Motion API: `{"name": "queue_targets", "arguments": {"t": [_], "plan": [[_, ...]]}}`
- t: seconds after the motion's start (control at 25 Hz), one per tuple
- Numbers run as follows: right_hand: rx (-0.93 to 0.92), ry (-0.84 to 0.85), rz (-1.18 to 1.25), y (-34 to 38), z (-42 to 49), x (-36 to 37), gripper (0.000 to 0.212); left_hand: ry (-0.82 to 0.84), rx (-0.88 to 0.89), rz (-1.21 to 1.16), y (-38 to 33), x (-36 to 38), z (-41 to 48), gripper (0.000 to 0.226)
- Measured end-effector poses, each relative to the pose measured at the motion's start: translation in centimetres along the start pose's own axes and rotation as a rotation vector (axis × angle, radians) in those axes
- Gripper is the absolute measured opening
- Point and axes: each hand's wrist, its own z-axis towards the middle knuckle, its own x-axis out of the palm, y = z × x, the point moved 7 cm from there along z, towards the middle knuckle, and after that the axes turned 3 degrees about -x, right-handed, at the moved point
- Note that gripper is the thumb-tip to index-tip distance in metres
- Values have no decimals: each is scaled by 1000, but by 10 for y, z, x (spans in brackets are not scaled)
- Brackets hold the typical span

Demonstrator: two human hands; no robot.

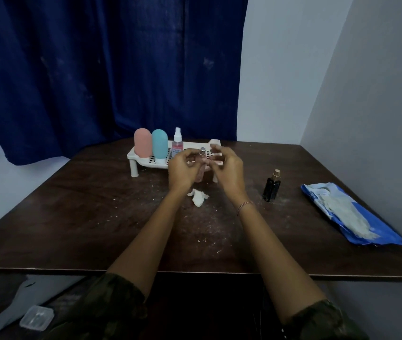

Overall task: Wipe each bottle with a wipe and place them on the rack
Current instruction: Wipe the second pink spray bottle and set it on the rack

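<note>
The left hand (185, 168) is holding a small silver-capped bottle (202, 152) upright in a curled grip. The right hand (227, 168) is curling just right of it, its grip impossible to tell. They are hanging before the rack (146, 158), above the desk (97, 217), with a crumpled wipe (198, 197) lying nearer.

a plain home room — blue curtain (97, 69), worn wooden table (97, 217).

Head-worn wide-angle view, facing forward and down, near table (97, 217)
</note>
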Motion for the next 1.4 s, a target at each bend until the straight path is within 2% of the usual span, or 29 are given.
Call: {"name": "queue_targets", "arguments": {"t": [0.12,0.2,0.32,0.48,0.6,0.76,0.84,1.16,1.24,1.32,1.4], "plan": [[44,213,-108,-18,-22,22,25,-42,-59,-70,24,-13,2,27],[11,340,-154,-29,-39,35,19,-61,-89,-107,38,-18,2,27],[-26,402,-176,-38,-49,47,23,-87,-134,-174,56,-19,4,25],[-9,428,-197,-39,-52,55,26,-98,-214,-418,71,-19,9,13],[-26,392,-240,-38,-52,54,29,-111,-233,-495,74,-24,14,8],[-26,134,46,-20,-32,33,33,-44,-204,-511,70,-20,15,9],[-48,57,54,-11,-17,29,32,-8,-187,-488,69,-17,14,9],[-139,-23,24,-4,-24,49,25,31,-127,-491,64,-19,14,15],[-218,35,53,4,-27,52,22,42,-122,-505,63,-18,14,15],[-334,95,-24,12,-33,57,22,35,-126,-506,63,-19,14,13],[-341,37,-103,8,-31,54,22,37,-136,-527,63,-19,15,13]]}}
